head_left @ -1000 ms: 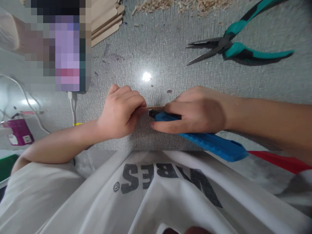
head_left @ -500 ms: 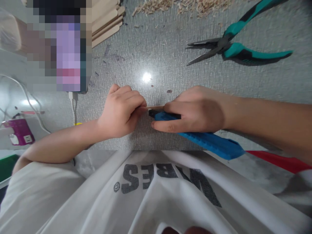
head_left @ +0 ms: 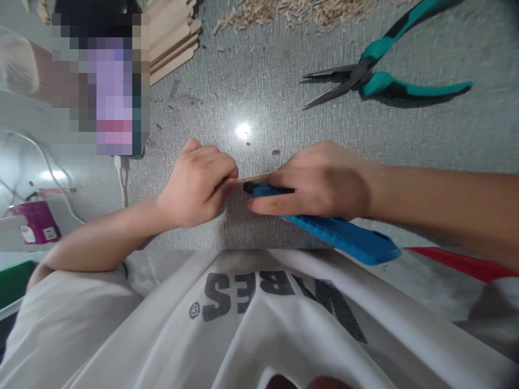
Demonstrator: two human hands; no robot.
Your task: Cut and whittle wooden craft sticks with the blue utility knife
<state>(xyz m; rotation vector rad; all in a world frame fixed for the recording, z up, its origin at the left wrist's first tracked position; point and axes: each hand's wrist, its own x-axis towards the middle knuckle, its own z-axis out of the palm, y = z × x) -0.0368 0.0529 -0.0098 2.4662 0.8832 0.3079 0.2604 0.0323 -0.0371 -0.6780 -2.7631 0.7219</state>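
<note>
The left hand's fingers are curled tight, thumb pressed against them, pinching one end of a thin wooden stick (head_left: 253,177); this left hand (head_left: 198,183) is a nearly closed fist. The right hand (head_left: 324,181) is wrapped round a blue cutter (head_left: 344,237), its thumb along the near side. The stick's other end runs in under the right fingers; how firmly they grip it, I cannot tell. The cutter's dark tip lies at the stick's near side, close to the left thumb; whether it touches is too small to tell. Its butt slants back over the near edge of the table (head_left: 251,232), and the stick lies level with that edge, a little inward.

Farther from the near edge, open pliers (head_left: 360,75) lie beyond the right hand, jaws pointing left. Shavings (head_left: 251,15) are heaped beyond both hands, other sticks (head_left: 174,43) to their left. A white cable (head_left: 120,183) passes by the left forearm; a purple adapter (head_left: 36,221) sits left, by the near edge.
</note>
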